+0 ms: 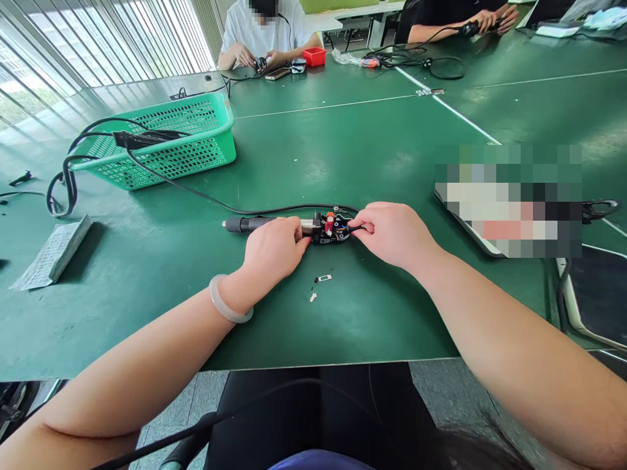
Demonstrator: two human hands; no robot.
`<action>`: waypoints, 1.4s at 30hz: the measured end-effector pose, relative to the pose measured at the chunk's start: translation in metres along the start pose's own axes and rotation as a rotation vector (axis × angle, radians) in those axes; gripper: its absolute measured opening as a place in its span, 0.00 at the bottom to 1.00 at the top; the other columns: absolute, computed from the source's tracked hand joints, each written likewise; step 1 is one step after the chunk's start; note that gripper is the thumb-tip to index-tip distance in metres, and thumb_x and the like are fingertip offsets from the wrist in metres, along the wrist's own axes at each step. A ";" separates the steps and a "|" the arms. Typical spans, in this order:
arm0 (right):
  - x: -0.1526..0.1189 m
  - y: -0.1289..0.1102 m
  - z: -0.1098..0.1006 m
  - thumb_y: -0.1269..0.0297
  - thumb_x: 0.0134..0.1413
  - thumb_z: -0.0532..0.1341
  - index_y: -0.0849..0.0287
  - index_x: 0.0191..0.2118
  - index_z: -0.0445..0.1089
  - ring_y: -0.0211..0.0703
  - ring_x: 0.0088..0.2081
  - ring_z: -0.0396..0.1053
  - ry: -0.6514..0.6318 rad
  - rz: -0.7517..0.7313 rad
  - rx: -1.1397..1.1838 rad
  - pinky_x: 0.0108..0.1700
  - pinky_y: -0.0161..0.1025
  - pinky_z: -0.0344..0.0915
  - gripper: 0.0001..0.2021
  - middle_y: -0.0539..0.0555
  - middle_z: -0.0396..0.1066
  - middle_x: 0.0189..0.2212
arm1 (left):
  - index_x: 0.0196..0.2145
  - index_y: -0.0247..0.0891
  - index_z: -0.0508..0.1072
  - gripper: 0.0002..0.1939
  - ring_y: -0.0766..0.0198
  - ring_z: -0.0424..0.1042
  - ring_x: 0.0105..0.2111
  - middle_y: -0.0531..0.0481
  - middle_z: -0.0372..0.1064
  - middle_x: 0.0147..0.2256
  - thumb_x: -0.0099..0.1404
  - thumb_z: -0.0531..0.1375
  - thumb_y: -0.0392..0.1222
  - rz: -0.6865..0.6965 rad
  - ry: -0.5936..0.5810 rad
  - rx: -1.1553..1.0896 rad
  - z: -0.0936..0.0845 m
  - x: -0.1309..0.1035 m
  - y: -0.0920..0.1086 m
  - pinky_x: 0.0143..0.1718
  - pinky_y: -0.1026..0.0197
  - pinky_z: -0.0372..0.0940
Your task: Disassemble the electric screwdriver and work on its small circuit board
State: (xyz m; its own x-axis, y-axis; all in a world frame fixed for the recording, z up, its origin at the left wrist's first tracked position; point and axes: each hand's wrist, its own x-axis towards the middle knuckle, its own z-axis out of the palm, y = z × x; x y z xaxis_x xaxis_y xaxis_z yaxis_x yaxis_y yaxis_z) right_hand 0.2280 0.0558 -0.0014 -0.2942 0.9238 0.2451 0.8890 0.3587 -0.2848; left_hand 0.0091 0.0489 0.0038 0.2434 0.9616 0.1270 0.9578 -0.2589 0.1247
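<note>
On the green table lies a wand-shaped electrical device [307, 226] with a black and silver barrel. Its right end has an uncovered housing with red parts and wiring showing. My left hand [272, 251] is closed over the barrel near that housing, pressing it down on the table. At the right end, my right hand [392, 228] pinches the black cord [356, 228] between thumb and fingers where it meets the housing. The cord loops back behind the device toward the left. Just in front lie a small white-framed piece [324, 279] and a white scrap [313, 297].
A green basket [196, 140] with black cables stands at the back left. A folded paper bundle [56, 251] lies at left. On the right are a blurred tray-like item [470, 225] and a dark pad [595, 287]. Two people work across the table near a red box [314, 57].
</note>
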 end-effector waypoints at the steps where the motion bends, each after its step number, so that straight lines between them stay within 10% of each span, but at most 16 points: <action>1: -0.001 0.001 -0.001 0.71 0.50 0.61 0.59 0.33 0.77 0.40 0.28 0.65 -0.018 -0.030 0.000 0.30 0.37 0.58 0.07 0.50 0.68 0.25 | 0.30 0.40 0.70 0.09 0.56 0.72 0.31 0.49 0.73 0.30 0.63 0.59 0.47 0.002 -0.002 0.025 0.001 -0.002 0.000 0.27 0.58 0.55; 8: -0.004 0.003 0.002 0.72 0.50 0.59 0.59 0.34 0.76 0.39 0.28 0.65 -0.027 -0.114 -0.053 0.29 0.37 0.56 0.08 0.50 0.70 0.25 | 0.30 0.40 0.74 0.10 0.57 0.69 0.29 0.49 0.71 0.28 0.61 0.60 0.48 0.029 -0.018 -0.081 -0.002 -0.011 0.006 0.28 0.58 0.55; 16: -0.007 0.001 0.001 0.61 0.56 0.62 0.57 0.38 0.78 0.40 0.27 0.64 0.121 -0.126 -0.040 0.27 0.38 0.56 0.09 0.51 0.71 0.27 | 0.34 0.32 0.70 0.12 0.69 0.62 0.23 0.48 0.64 0.29 0.67 0.50 0.42 -0.525 -0.422 -1.602 -0.025 -0.007 -0.007 0.22 0.67 0.55; 20: -0.007 -0.004 0.004 0.67 0.57 0.61 0.56 0.47 0.76 0.43 0.34 0.66 0.233 -0.277 0.011 0.34 0.39 0.63 0.13 0.53 0.73 0.33 | 0.30 0.31 0.68 0.18 0.70 0.59 0.18 0.49 0.60 0.24 0.70 0.45 0.44 -0.618 -0.606 -1.902 -0.028 -0.004 -0.019 0.17 0.69 0.53; 32: -0.004 -0.017 0.022 0.69 0.58 0.61 0.55 0.37 0.77 0.44 0.37 0.66 0.312 -0.494 0.092 0.40 0.45 0.64 0.06 0.55 0.74 0.37 | 0.18 0.38 0.52 0.26 0.72 0.38 0.13 0.60 0.33 0.16 0.73 0.38 0.50 -0.435 -0.651 -2.109 -0.032 -0.004 -0.029 0.13 0.69 0.44; 38: -0.001 -0.015 0.025 0.70 0.56 0.63 0.57 0.33 0.76 0.43 0.35 0.66 0.334 -0.442 0.146 0.39 0.43 0.67 0.04 0.53 0.75 0.35 | 0.26 0.33 0.67 0.27 0.69 0.57 0.17 0.50 0.57 0.20 0.73 0.39 0.49 -0.446 -0.615 -2.024 -0.026 -0.005 -0.022 0.19 0.67 0.57; 42: 0.000 -0.013 0.025 0.71 0.58 0.61 0.57 0.34 0.76 0.43 0.35 0.67 0.322 -0.366 0.197 0.40 0.44 0.67 0.06 0.54 0.75 0.35 | 0.46 0.24 0.72 0.28 0.57 0.74 0.37 0.34 0.73 0.40 0.72 0.44 0.52 -0.476 -0.626 -1.955 -0.022 -0.007 -0.021 0.41 0.57 0.69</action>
State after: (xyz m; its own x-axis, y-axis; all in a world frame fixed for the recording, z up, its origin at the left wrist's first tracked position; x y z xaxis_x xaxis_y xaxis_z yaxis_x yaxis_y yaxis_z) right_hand 0.2081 0.0545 -0.0207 -0.4233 0.6563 0.6246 0.6560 0.6975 -0.2883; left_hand -0.0160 0.0455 0.0220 0.4923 0.7538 -0.4352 -0.3193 0.6216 0.7153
